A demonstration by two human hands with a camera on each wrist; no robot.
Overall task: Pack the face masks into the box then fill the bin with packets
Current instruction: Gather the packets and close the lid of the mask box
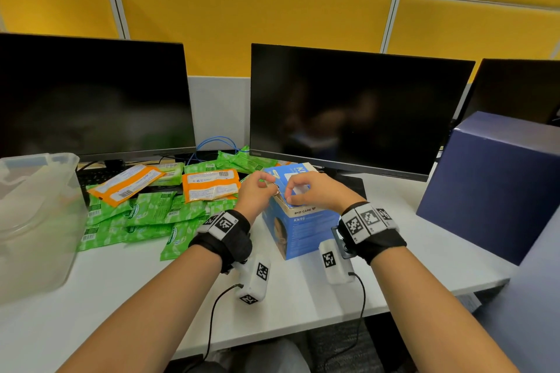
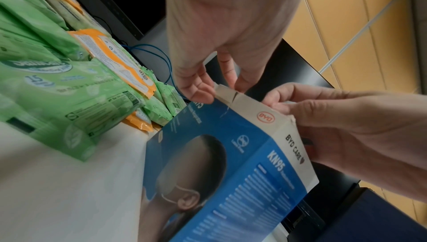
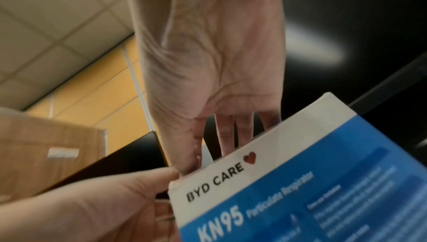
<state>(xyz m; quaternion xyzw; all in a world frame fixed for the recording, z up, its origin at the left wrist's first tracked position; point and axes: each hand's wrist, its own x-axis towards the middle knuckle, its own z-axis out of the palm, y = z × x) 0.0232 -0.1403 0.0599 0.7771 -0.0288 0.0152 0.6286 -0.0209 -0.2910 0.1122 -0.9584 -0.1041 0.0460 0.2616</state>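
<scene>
Now both grips at top of upright blue mask box (image 1: 298,228): left hand (image 1: 256,191) pinching torn flap (image 2: 227,93), right hand (image 1: 315,191) pinching top edge. Left of box, green and orange packets (image 1: 157,206) on surface (image 1: 303,297); further left, clear bin (image 1: 36,221).

Both forearms reach forward, wrists strapped. Left hand (image 1: 255,192) pinches a flap of the blue-and-white cardboard mask box (image 1: 298,228); right hand (image 1: 315,192), just beside, pinches its top edge.
</scene>
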